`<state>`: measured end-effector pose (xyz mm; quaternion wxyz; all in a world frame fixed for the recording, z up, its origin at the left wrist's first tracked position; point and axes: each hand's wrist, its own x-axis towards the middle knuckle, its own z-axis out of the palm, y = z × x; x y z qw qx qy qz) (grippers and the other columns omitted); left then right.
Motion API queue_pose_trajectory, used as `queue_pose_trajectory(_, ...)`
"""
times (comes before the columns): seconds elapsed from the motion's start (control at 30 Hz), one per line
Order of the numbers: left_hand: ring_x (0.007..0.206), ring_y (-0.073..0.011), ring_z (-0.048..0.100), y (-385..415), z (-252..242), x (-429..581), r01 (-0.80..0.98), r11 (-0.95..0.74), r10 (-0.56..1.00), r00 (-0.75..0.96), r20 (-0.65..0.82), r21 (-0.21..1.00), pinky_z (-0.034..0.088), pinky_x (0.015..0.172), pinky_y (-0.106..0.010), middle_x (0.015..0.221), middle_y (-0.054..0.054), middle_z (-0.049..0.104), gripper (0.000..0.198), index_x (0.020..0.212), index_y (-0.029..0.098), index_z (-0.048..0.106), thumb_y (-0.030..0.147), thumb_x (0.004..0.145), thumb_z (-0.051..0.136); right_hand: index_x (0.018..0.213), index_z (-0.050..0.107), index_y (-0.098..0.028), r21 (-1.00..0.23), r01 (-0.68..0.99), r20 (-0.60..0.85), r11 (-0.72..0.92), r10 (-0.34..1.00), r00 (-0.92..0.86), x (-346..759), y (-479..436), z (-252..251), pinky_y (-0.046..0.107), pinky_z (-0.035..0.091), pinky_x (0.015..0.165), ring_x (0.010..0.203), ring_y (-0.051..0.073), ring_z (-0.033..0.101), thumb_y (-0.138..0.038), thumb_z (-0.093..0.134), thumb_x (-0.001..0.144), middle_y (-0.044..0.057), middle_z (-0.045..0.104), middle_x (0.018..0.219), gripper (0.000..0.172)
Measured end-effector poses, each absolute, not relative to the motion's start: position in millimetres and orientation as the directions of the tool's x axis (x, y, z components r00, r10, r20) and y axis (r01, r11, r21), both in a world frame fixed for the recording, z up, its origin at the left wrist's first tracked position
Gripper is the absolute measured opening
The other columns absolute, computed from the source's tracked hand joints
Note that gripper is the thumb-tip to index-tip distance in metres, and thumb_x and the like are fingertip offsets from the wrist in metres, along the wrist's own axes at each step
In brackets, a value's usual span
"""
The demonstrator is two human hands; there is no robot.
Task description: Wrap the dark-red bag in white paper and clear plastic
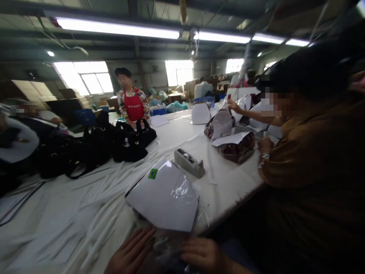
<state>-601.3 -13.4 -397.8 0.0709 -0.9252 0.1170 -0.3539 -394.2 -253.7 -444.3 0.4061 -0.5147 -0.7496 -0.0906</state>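
Note:
My left hand [131, 253] lies at the bottom edge with its fingers stretched flat on a crinkled clear plastic bag [167, 245]. My right hand [203, 254] rests on the same bag from the right, fingers curled over it. Just above both hands a white paper sheet [165, 198] with a small green and yellow sticker [153, 174] lies on the bag. A grey tape dispenser [189, 162] stands beyond the sheet on the white table [71, 220].
Several white sticks [99, 201] lie along the table to my left. Black handbags [114, 144] crowd the far left. A person in a brown top [313, 171] sits close on my right, handling dark red wrapped bags [238, 146]. Another person in a red apron [132, 104] stands at the far end.

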Motion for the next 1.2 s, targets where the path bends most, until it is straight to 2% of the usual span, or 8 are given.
queue_pose_trajectory(0.17, 0.117, -0.0203, 0.066, -8, -384, -597, -0.241, -0.957, -0.291, 0.750, 0.594, -0.164, 0.057, 0.099, -0.037, 0.119, -0.008, 0.073, 0.037, 0.129, 0.015, 0.060, 0.006, 0.094, 0.051, 0.143, 0.050, -0.012, -0.328, 0.849, 0.684, 0.415, 0.724, -0.090, -392, -263, -446, 0.045, 0.050, 0.106, 0.130, 0.026, 0.054, -0.030, 0.055, 0.100, 0.017, 0.063, 0.133, 0.047)
queue_pose_trajectory(0.3, 0.112, -0.0194, 0.069, -9, -383, -592, -0.228, -0.968, -0.246, 0.775, 0.582, -0.106, 0.058, 0.097, -0.035, 0.114, -0.008, 0.075, 0.030, 0.122, 0.014, 0.062, 0.006, 0.093, 0.055, 0.140, 0.055, -0.019, -0.275, 0.892, 0.699, 0.359, 0.711, -0.071, -380, -263, -450, 0.048, 0.046, 0.110, 0.134, 0.025, 0.050, -0.009, 0.049, 0.097, 0.012, 0.062, 0.136, 0.045)
queue_pose_trajectory(0.47, 0.102, -0.0171, 0.072, -15, -376, -588, -0.172, -0.983, -0.176, 0.792, 0.585, -0.062, 0.058, 0.093, -0.030, 0.106, -0.006, 0.077, 0.028, 0.116, 0.016, 0.064, 0.005, 0.092, 0.055, 0.129, 0.065, -0.024, -0.458, 0.838, 0.665, 0.296, 0.740, 0.102, -367, -260, -439, 0.036, 0.057, 0.097, 0.109, 0.020, 0.070, -0.011, 0.048, 0.097, 0.006, 0.073, 0.117, 0.038)
queue_pose_trajectory(0.63, 0.080, -0.0162, 0.074, -19, -371, -577, 0.025, -0.998, 0.051, 0.812, 0.582, 0.052, 0.059, 0.075, -0.025, 0.092, -0.003, 0.078, 0.016, 0.106, 0.019, 0.068, 0.016, 0.095, 0.057, 0.103, 0.073, -0.022, -0.796, 0.605, 0.361, 0.014, 0.814, 0.455, -357, -242, -416, 0.031, 0.062, 0.074, 0.078, 0.021, 0.075, -0.036, 0.051, 0.099, 0.003, 0.078, 0.089, 0.027)
queue_pose_trajectory(0.73, 0.076, -0.0183, 0.073, -23, -369, -572, 0.149, -0.984, 0.176, 0.794, 0.582, 0.094, 0.057, 0.070, -0.027, 0.088, -0.005, 0.077, 0.012, 0.101, 0.018, 0.069, 0.022, 0.095, 0.059, 0.092, 0.073, -0.023, -0.851, 0.518, 0.229, -0.084, 0.829, 0.511, -352, -230, -408, 0.029, 0.058, 0.066, 0.068, 0.020, 0.073, -0.044, 0.053, 0.098, 0.000, 0.076, 0.075, 0.030)
queue_pose_trajectory(0.87, 0.077, -0.0198, 0.072, -32, -370, -569, 0.255, -0.957, 0.287, 0.767, 0.574, 0.137, 0.056, 0.071, -0.029, 0.089, -0.006, 0.076, 0.013, 0.101, 0.018, 0.069, 0.024, 0.096, 0.058, 0.087, 0.072, -0.024, -0.817, 0.557, 0.216, -0.149, 0.817, 0.535, -351, -224, -407, 0.028, 0.055, 0.063, 0.059, 0.019, 0.070, -0.047, 0.052, 0.098, -0.002, 0.072, 0.066, 0.033)
queue_pose_trajectory(1.0, 0.081, -0.0211, 0.071, -39, -377, -566, 0.327, -0.930, 0.361, 0.724, 0.588, 0.168, 0.056, 0.074, -0.031, 0.092, -0.007, 0.076, 0.017, 0.104, 0.017, 0.069, 0.024, 0.098, 0.054, 0.093, 0.076, -0.022, -0.590, 0.784, 0.437, -0.193, 0.740, 0.511, -355, -227, -409, 0.030, 0.054, 0.063, 0.067, 0.022, 0.072, -0.049, 0.048, 0.101, 0.005, 0.076, 0.079, 0.039)
queue_pose_trajectory(1.2, 0.082, -0.0213, 0.072, -42, -387, -568, 0.369, -0.904, 0.418, 0.655, 0.629, 0.217, 0.056, 0.075, -0.032, 0.093, -0.008, 0.076, 0.019, 0.104, 0.017, 0.069, 0.026, 0.098, 0.054, 0.104, 0.075, -0.024, -0.457, 0.889, 0.679, -0.012, 0.640, 0.358, -349, -219, -409, 0.038, 0.055, 0.090, 0.092, 0.023, 0.069, -0.032, 0.054, 0.100, 0.005, 0.077, 0.095, 0.023)
